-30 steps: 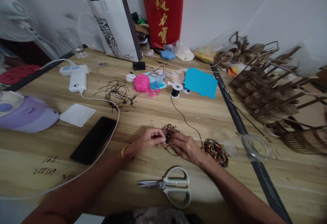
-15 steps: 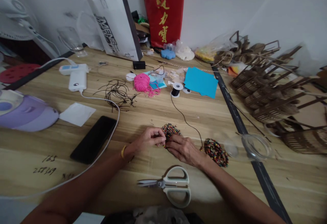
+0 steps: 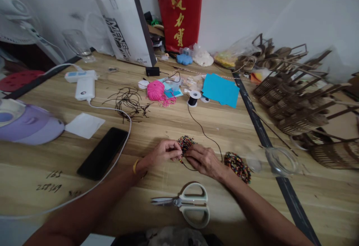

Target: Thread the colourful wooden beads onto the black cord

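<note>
My left hand (image 3: 166, 152) is closed in a pinch on a thin black cord (image 3: 206, 130), with a few coloured beads strung just below its fingertips. Against the pile of small multicoloured beads (image 3: 185, 142) lies my right hand (image 3: 204, 160), its fingers bent together; what they hold is hidden. The cord droops between the two hands and also runs from behind my right hand up to a black-wound white spool (image 3: 194, 98). Beside my right wrist lies a coil of strung beads (image 3: 237, 166). Scissors (image 3: 176, 201) with cream handles rest nearer to me.
A black phone (image 3: 102, 153) and a white cable (image 3: 126, 141) lie to the left. Cut black cords (image 3: 129, 102), pink yarn (image 3: 155, 90) and blue sheets (image 3: 220, 90) are farther back. Small brown baskets (image 3: 291, 104) stand at the right, near a clear tubing coil (image 3: 283, 162).
My right hand has shifted slightly right and its fingers have moved. More of the black cord and the strung beads under my left fingertips now shows. My left hand stays nearly still.
</note>
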### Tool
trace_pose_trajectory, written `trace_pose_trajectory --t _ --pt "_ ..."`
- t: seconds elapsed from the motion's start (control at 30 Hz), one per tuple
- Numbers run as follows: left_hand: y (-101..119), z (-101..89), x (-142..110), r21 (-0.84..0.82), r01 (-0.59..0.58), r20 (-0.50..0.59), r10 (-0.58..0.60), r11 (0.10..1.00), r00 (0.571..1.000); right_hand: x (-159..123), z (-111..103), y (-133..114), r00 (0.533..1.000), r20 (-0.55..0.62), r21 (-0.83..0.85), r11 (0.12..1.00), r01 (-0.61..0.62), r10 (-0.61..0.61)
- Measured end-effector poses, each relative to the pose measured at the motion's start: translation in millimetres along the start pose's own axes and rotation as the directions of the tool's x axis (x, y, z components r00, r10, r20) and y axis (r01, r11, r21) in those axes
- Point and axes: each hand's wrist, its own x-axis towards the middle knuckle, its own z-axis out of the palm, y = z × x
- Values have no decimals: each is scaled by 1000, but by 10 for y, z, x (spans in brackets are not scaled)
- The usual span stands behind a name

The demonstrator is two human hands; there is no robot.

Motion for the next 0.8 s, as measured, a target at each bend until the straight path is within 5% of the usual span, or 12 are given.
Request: trace_pose_trajectory --t 0.47,0.67,0.8 --pt "1 5 -1 8 -6 12 6 1000 1000 10 113 -103 996 87 -214 976 50 -31" --pt "-15 -3 5 19 -11 14 11 1000 1000 -11 160 -75 998 28 -236 970 65 -60" --pt "-32 -7 7 32 -13 17 12 999 1000 -1 147 -81 995 -100 -80 997 -2 -6"
